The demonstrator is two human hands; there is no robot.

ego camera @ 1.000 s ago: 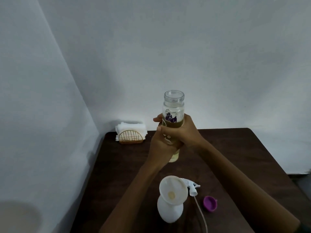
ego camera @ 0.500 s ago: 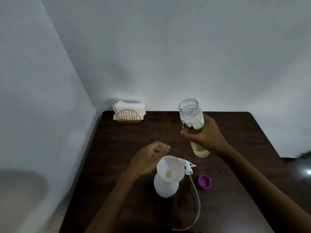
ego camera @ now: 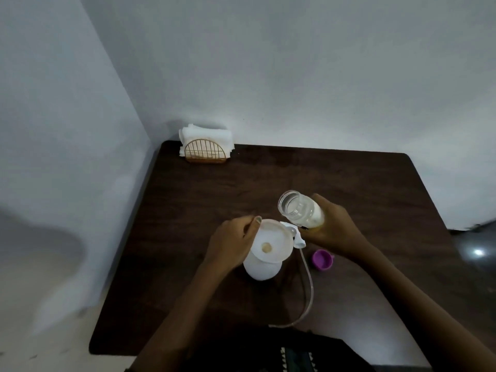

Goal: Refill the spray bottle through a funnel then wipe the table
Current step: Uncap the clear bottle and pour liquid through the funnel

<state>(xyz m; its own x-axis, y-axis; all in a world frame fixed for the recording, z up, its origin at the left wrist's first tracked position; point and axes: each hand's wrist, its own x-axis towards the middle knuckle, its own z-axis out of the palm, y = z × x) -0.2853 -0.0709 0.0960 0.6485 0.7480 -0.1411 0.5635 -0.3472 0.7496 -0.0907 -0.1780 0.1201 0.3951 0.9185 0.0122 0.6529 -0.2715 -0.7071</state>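
A: What is on the dark, wood-grained table (ego camera: 362, 189), and what is it made of?

B: A squat white plastic spray bottle (ego camera: 261, 268) stands at the centre, with a wide, shallow, translucent funnel (ego camera: 271, 244) seated in its neck. The left hand (ego camera: 232, 244), at the funnel's 9 o'clock, has its fingers curled and its fingertips pinching the rim. At 2 o'clock from the funnel the right hand (ego camera: 338, 230) is wrapped round a clear, ribbed-neck refill bottle (ego camera: 300, 212), tilted with its open mouth toward the funnel and pale yellow liquid inside.

A: And the smaller pieces?

B: The white trigger head (ego camera: 295, 236) lies just beside the funnel at 3 o'clock; its thin clear tube (ego camera: 308, 291) curves toward 6 o'clock. A round purple cap (ego camera: 322, 259) sits at 4 o'clock. Far off at 11 o'clock, a gold wire holder (ego camera: 205, 153) keeps folded white napkins (ego camera: 205, 134).

A: Anything unclear?

B: The refill bottle's lower body is hidden in the palm. Whether liquid is pouring, I cannot tell. The spray bottle's neck is covered by the funnel.
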